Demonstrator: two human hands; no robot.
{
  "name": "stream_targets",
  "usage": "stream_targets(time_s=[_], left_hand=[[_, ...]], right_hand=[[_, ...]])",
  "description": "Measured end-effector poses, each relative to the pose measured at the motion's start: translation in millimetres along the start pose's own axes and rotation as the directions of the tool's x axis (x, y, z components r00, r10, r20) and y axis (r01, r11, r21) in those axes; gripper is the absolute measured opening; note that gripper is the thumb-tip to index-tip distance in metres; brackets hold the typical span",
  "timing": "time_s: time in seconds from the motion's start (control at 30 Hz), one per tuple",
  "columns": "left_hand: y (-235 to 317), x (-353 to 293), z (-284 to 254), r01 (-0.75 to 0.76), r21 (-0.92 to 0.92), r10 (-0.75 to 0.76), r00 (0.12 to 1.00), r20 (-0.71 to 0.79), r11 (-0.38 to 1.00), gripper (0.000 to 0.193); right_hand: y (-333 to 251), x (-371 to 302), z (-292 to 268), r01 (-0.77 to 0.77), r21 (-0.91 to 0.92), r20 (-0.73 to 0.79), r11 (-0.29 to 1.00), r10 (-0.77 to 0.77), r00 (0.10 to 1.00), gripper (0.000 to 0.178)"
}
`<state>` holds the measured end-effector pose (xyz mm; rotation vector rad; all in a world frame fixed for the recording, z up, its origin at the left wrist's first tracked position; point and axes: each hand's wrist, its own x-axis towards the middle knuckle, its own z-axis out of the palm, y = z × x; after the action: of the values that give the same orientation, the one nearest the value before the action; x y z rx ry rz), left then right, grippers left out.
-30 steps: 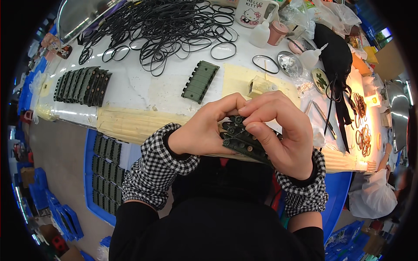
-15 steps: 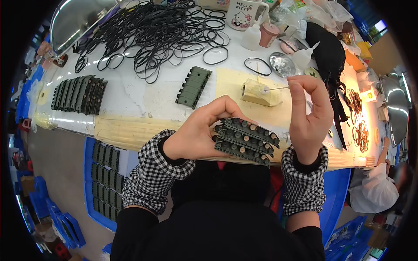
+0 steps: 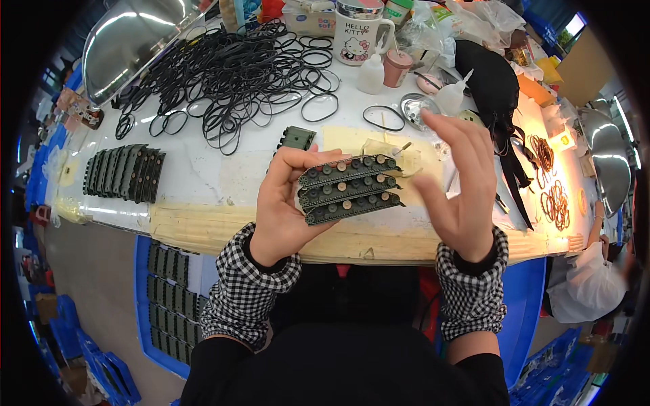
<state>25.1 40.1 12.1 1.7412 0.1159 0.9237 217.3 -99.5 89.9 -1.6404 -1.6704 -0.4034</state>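
- The left hand (image 3: 288, 210) grips a stack of three dark green plastic strips with round tan studs (image 3: 349, 189). It holds the stack above the front edge of the white worktop (image 3: 223, 172), with the studs facing up, probably so the person can look at them.
- The thumb lies on the near side and the fingers (image 3: 301, 157) curl over the far end, so the stack is clamped from both sides.
- The right hand (image 3: 464, 183) is raised just beside the stack, palm toward it and fingers spread; it holds nothing.
- A pile of thin black rubber rings (image 3: 230, 74) covers the far part of the worktop.
- A row of similar green strips (image 3: 125, 172) stands on the left, within reach.
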Motion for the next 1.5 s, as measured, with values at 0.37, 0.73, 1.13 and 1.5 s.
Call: stream_targets(time_s=[0.37,0.73,1.13,1.5], left_hand=[[59,21,-2,-0.25,0.415,0.224,0.968,0.11,0.875,0.06],[36,7,20,0.129,-0.268,-0.145,0.989,-0.039,0.955,0.068],[50,18,-11,-0.218,0.573,0.177,0.976,0.127,0.79,0.061],[54,10,-9,-0.103,0.251,0.092,0.994,0.054,0.962,0.071]], right_hand=[[-22,-7,24,0.006,0.304,0.211,0.953,-0.073,0.975,0.1],[-39,-27,57,-0.296,0.833,0.195,0.468,0.252,0.948,0.103],[-23,1,0,-0.007,0.237,0.205,0.971,-0.044,0.978,0.09],[-6,-8,20,-0.036,0.488,0.139,0.872,-0.037,0.99,0.051]])
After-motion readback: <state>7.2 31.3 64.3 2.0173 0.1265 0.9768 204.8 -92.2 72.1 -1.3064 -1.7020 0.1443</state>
